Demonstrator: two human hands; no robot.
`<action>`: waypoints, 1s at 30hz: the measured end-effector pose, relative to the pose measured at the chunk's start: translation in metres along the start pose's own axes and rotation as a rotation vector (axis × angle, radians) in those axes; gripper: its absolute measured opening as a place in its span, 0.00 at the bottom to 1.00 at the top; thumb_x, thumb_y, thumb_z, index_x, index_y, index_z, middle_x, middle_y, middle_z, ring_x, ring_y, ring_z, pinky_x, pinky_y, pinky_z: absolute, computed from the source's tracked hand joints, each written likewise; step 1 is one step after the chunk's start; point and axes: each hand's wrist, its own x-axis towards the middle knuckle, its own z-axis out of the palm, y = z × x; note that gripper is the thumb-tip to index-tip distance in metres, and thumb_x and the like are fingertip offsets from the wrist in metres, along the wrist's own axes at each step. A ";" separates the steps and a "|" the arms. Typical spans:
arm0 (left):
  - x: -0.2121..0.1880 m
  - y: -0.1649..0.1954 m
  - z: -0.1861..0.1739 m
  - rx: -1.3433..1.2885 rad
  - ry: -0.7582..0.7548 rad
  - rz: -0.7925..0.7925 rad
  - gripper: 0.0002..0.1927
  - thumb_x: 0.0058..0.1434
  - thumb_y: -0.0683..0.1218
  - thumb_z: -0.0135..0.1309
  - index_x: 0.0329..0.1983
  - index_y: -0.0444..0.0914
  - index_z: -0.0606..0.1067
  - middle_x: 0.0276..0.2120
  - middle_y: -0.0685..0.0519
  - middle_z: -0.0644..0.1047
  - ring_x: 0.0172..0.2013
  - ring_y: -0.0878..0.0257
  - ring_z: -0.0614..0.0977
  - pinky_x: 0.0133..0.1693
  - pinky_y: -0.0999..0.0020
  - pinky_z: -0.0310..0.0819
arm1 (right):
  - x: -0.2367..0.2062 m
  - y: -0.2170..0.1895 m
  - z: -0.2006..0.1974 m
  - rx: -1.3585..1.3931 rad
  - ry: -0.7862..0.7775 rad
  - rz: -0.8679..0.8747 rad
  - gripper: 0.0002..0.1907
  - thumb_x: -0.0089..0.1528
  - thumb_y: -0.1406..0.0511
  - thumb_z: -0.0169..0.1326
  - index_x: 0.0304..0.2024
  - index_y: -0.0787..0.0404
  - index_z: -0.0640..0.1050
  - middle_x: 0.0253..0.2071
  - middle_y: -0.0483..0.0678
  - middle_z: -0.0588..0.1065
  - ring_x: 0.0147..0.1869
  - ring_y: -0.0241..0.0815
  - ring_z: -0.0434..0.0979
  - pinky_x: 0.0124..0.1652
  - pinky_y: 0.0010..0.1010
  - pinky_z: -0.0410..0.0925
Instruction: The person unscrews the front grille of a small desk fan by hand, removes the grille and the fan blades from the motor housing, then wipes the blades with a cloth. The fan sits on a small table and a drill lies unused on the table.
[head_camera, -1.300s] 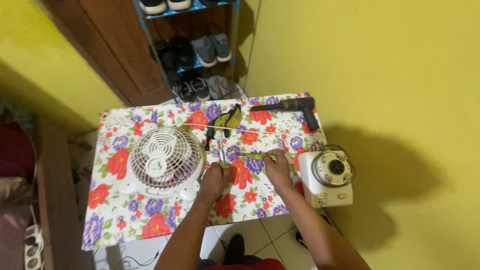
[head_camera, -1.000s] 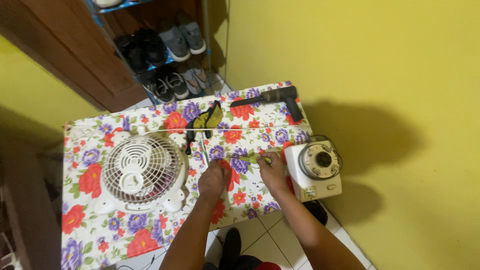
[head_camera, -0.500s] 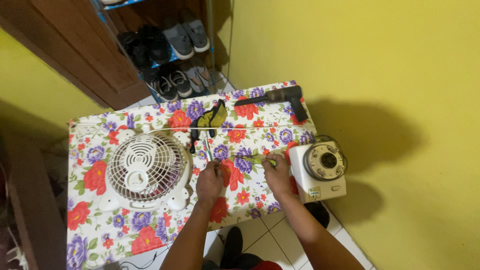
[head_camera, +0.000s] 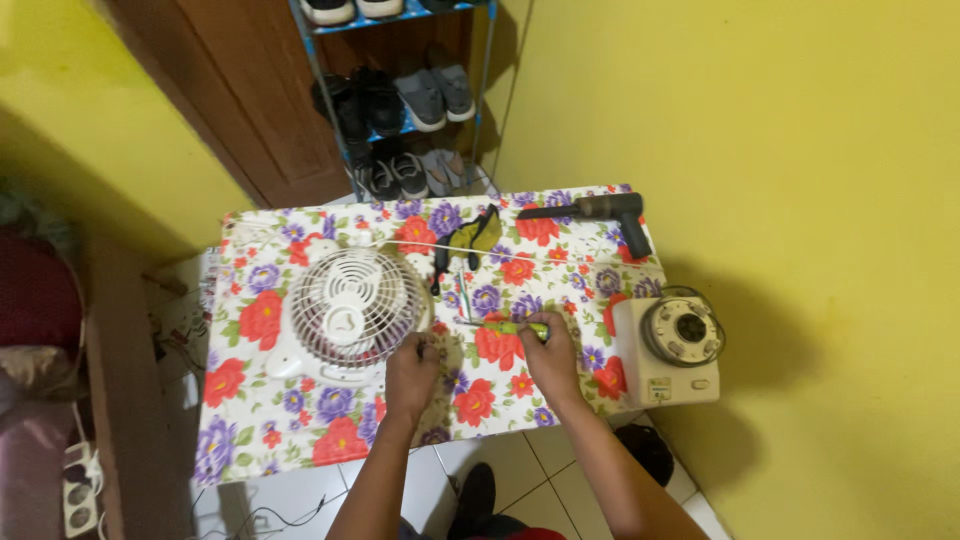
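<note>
A small white fan (head_camera: 345, 312) lies face up on the left part of a table with a flowered cloth (head_camera: 270, 420). My left hand (head_camera: 413, 368) rests on the cloth at the fan's lower right edge, fingers curled; whether it holds anything is hidden. My right hand (head_camera: 549, 355) grips a green-handled screwdriver (head_camera: 505, 327) that lies roughly level, its tip pointing left toward the fan.
A cream blender base (head_camera: 668, 352) sits at the table's right edge. A black drill-like tool (head_camera: 597, 212) lies at the far right corner, and yellow-and-black pliers (head_camera: 470, 240) at the far middle. A shoe rack (head_camera: 400, 90) stands behind, a yellow wall on the right.
The view has shifted a little. Both hands stay near the fan's right edge with the screwdriver still in the right hand.
</note>
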 end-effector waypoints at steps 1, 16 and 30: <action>-0.003 -0.004 -0.008 -0.035 0.000 -0.022 0.13 0.62 0.45 0.51 0.45 0.35 0.78 0.36 0.40 0.82 0.35 0.46 0.84 0.41 0.56 0.76 | -0.005 -0.004 0.006 0.002 -0.004 -0.046 0.13 0.61 0.64 0.59 0.45 0.63 0.75 0.34 0.46 0.76 0.35 0.34 0.73 0.37 0.27 0.69; -0.044 -0.077 -0.064 0.036 0.098 0.090 0.14 0.63 0.45 0.52 0.49 0.39 0.80 0.45 0.42 0.80 0.47 0.46 0.81 0.50 0.56 0.74 | -0.074 -0.050 0.079 -0.032 -0.136 -0.168 0.16 0.57 0.66 0.64 0.46 0.63 0.76 0.23 0.43 0.73 0.24 0.31 0.70 0.25 0.27 0.65; -0.017 -0.073 -0.098 0.200 0.335 0.163 0.14 0.58 0.43 0.57 0.48 0.37 0.76 0.49 0.42 0.72 0.50 0.44 0.76 0.50 0.52 0.73 | -0.069 -0.052 0.092 -0.131 -0.154 -0.300 0.17 0.56 0.65 0.66 0.44 0.65 0.76 0.24 0.46 0.73 0.26 0.32 0.69 0.28 0.27 0.67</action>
